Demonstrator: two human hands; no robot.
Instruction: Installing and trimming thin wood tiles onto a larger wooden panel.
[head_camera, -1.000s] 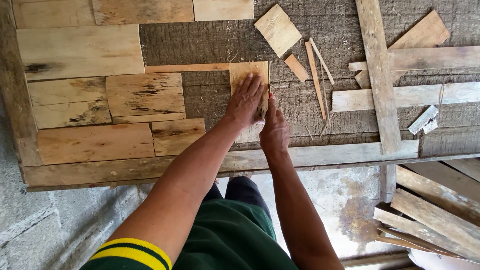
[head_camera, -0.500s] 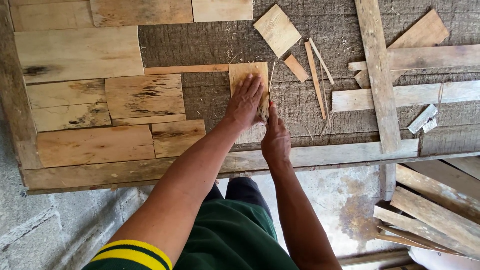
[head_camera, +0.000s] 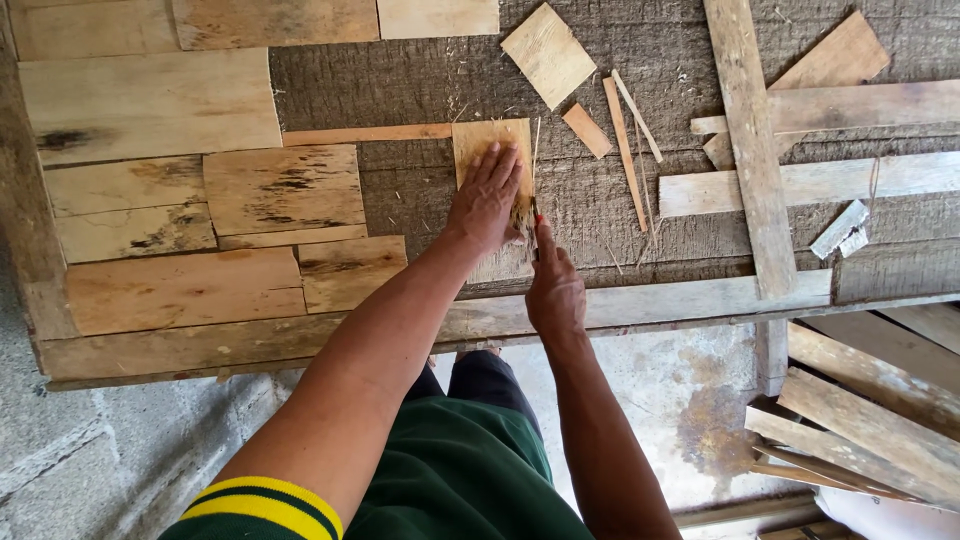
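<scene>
- Several flat wooden panels (head_camera: 180, 210) are lying fitted edge to edge across the left of the rough brown work surface (head_camera: 420, 90), with a thin orange strip (head_camera: 365, 134) running just above them toward the middle.
- One left hand (head_camera: 487, 200) is lying spread, palm down, on a pale rectangular board (head_camera: 490, 145) at the centre of the surface, pressing it flat; the fingers are pointing away from the person.
- One right hand (head_camera: 553, 285) is sitting just beside the board's right edge, curled closed around a small tool (head_camera: 535, 222) whose tip is meeting that edge; what kind of tool it is cannot be told.
- Further right, a square offcut (head_camera: 548, 55), a short block (head_camera: 587, 131) and two thin slivers (head_camera: 630, 140) are lying loose on the surface, near but apart from the board.
- A long upright plank (head_camera: 750, 150) is crossing several horizontal slats (head_camera: 820, 180) at the right.
- More planks (head_camera: 870, 430) are stacking up below the bench at the lower right.
</scene>
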